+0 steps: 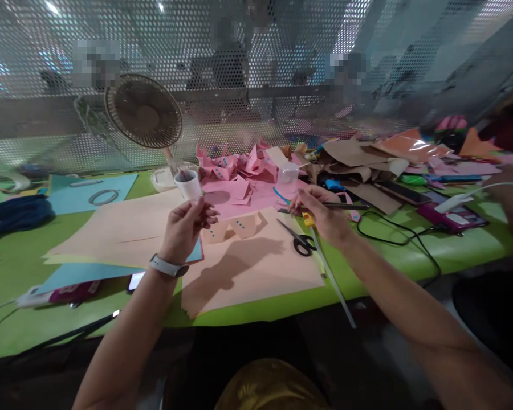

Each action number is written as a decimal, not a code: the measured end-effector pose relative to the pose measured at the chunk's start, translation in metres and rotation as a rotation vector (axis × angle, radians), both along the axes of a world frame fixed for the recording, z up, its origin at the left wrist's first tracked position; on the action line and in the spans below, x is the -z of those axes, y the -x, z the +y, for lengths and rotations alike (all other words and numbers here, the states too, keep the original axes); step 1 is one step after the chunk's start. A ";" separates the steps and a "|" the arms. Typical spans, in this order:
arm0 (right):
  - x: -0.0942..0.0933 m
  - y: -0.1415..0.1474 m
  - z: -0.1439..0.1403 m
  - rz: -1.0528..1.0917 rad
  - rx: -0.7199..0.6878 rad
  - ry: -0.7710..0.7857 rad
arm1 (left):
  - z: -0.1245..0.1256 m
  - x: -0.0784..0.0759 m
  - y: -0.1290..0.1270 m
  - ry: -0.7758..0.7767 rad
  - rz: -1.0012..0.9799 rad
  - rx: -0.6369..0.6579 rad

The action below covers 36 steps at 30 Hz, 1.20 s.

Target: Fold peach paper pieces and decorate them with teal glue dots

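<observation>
Holding up a small white cup (188,185) in left hand (187,226) fingers, gripping a thin stick (346,206) in right hand (320,215) fingers, above the green table (17,262).

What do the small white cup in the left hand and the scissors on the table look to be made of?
The small white cup looks like thin plastic or paper: matte, opaque, plain walls. I cannot tell which. The scissors seem to have dull grey metal blades with black, likely plastic, loop handles.
</observation>
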State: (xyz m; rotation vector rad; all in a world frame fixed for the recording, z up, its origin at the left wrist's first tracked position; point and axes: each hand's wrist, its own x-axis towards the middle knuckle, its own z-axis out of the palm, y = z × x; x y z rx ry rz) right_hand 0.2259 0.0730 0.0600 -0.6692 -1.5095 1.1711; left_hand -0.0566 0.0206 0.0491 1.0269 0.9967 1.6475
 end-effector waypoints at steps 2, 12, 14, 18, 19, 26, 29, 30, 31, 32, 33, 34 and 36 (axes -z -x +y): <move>0.002 -0.006 0.013 -0.080 0.045 0.025 | -0.003 -0.010 0.006 -0.040 -0.003 -0.055; 0.046 0.039 0.075 -0.742 -0.153 -0.645 | -0.043 -0.047 0.001 0.047 0.401 0.205; 0.055 0.048 0.083 -0.817 -0.213 -0.648 | -0.048 -0.044 -0.004 0.097 0.478 0.381; 0.058 0.053 0.091 -0.886 -0.308 -0.622 | -0.051 -0.023 -0.020 0.209 0.609 0.714; 0.055 0.051 0.093 -0.875 -0.307 -0.622 | -0.051 -0.016 -0.024 0.267 0.599 0.814; 0.023 0.035 0.123 -0.452 0.336 -0.424 | -0.052 0.019 -0.051 0.445 0.399 1.200; 0.020 0.038 0.142 -0.395 0.385 -0.342 | -0.052 0.026 -0.058 0.598 0.260 1.302; 0.020 0.041 0.147 -0.400 0.383 -0.343 | -0.051 0.028 -0.060 0.633 0.257 1.303; 0.019 0.045 0.152 -0.410 0.380 -0.351 | -0.050 0.029 -0.060 0.660 0.264 1.300; 0.018 0.049 0.157 -0.420 0.379 -0.360 | -0.049 0.030 -0.061 0.668 0.279 1.284; 0.016 0.053 0.163 -0.430 0.382 -0.368 | -0.048 0.030 -0.060 0.665 0.293 1.267; 0.015 0.058 0.168 -0.442 0.393 -0.374 | -0.046 0.030 -0.060 0.657 0.303 1.255; 0.011 0.068 0.182 -0.485 0.442 -0.392 | -0.045 0.029 -0.058 0.630 0.324 1.237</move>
